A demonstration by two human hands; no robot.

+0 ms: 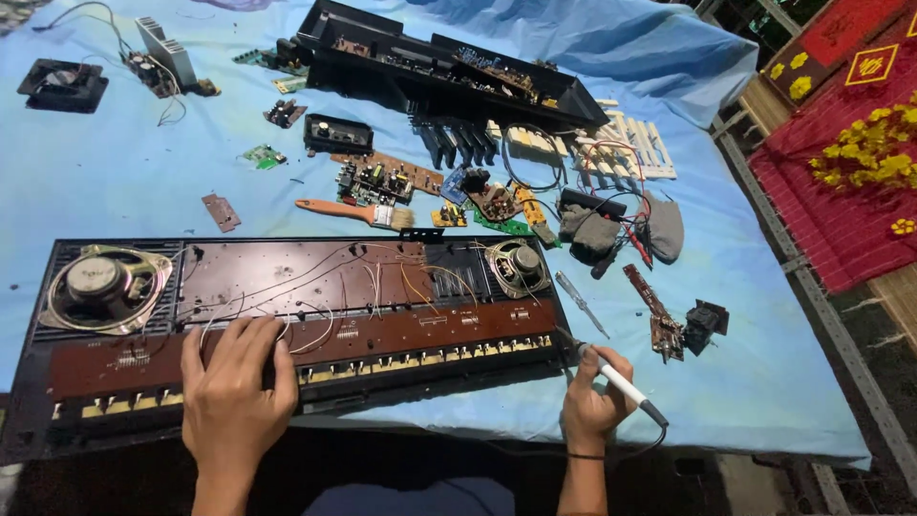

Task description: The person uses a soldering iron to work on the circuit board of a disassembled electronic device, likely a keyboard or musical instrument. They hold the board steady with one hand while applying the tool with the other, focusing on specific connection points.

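Head view. The left hand (232,392) lies flat, fingers spread, palm down on the brown circuit board (315,330) of the opened keyboard chassis (287,325). The hand covers the left-centre part of the board, near the bench's front edge; it pinches nothing. The right hand (592,401) is closed around a soldering iron (611,375), white handle gripped pen-style, its dark tip touching or just beside the right front corner of the chassis; contact cannot be confirmed. The iron's cable runs back under the wrist.

The chassis lies lengthwise along the front edge of the bench (124,182), which is covered by a blue cloth. A large oval speaker (103,285) sits at the chassis's left end; a smaller round speaker (516,266) sits near its right end. Thin white wires cross the board between them.

Behind the chassis, towards the bench centre: a paintbrush (355,213) with an orange handle, and small circuit boards (380,182). A black housing shell (449,67) lies at the rear edge. A black fan (63,84) lies at the rear left corner. A screwdriver (581,303) lies just right of the chassis. Grey gloves (611,229) lie further back on the right.
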